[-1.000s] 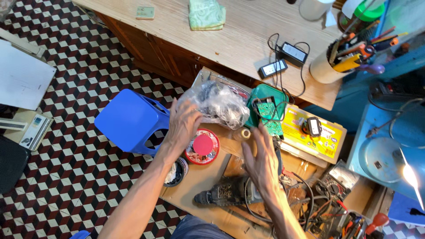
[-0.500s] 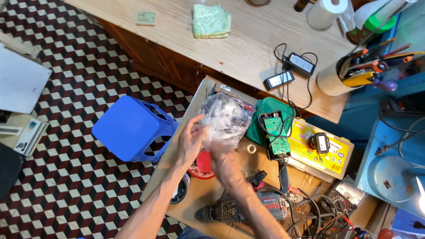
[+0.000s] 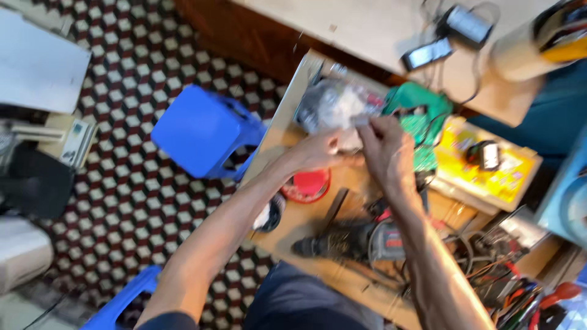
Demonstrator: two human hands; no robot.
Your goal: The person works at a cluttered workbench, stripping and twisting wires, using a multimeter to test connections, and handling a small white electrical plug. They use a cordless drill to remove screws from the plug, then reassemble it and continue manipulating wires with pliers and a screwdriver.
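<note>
1. The clear plastic bag (image 3: 335, 105) sat at the far end of the low wooden worktable (image 3: 287, 122), just in front of the person, with pale and dark contents bunched inside; what the contents were could not be made out through the blur.
2. It looked light and soft, a crinkly film that would sag and slip rather than hold a shape, so the gathered near edge seemed the sound place to take it.
3. The bag's long axis ran roughly across the table, left to right, its near edge turned toward the person.
4. The left hand (image 3: 318, 150) was curled at the bag's near lower edge, fingers partly closed; whether it truly pinched the film could not be told.
5. The right hand (image 3: 386, 150) had its fingertips drawn together on the bag's near right corner, seemingly gripping it.
6. Just beside the bag lay a green circuit board (image 3: 422, 122) and, further right, a yellow box (image 3: 489, 171).
7. Below the hands rested a red round lid (image 3: 309, 183), and nearer the person a dark power drill (image 3: 354, 241).
8. A blue plastic stool (image 3: 202, 131) stood on the chequered floor (image 3: 122, 183), left of the table.
</note>
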